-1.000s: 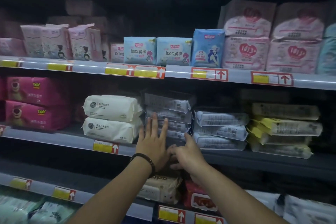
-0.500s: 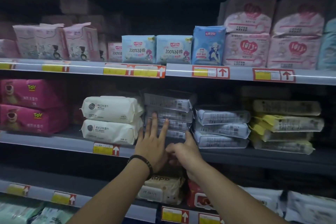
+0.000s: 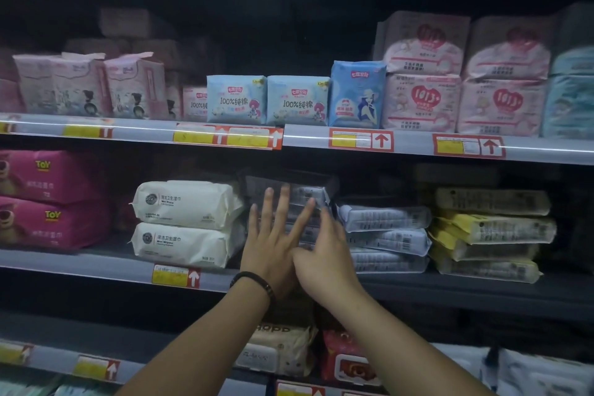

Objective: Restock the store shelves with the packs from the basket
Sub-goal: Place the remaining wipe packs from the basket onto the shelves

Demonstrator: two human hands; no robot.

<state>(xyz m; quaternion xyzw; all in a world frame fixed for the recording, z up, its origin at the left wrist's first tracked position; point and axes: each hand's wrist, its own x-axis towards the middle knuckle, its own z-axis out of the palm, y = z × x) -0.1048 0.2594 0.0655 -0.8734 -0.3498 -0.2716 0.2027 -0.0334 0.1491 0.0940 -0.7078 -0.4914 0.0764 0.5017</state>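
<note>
A stack of grey clear-wrapped packs [image 3: 308, 193] stands on the middle shelf [image 3: 96, 262], between white wipe packs and another grey stack. My left hand [image 3: 273, 244], with a black bracelet on the wrist, lies flat against the stack's front with fingers straight and spread. Beside it, my right hand [image 3: 324, 251] presses the stack's right side with straight fingers. Both hands cover most of the lower packs. No basket is in view.
White wipe packs [image 3: 186, 222] sit left of the stack, pink packs [image 3: 48, 199] further left. Grey packs [image 3: 385, 235] and yellow packs [image 3: 488, 235] lie to the right. The upper shelf [image 3: 401, 143] holds blue and pink packs. More packs [image 3: 279, 350] sit below.
Both hands have moved up and forward along the front of the grey stack, and the view has come closer to the shelf.
</note>
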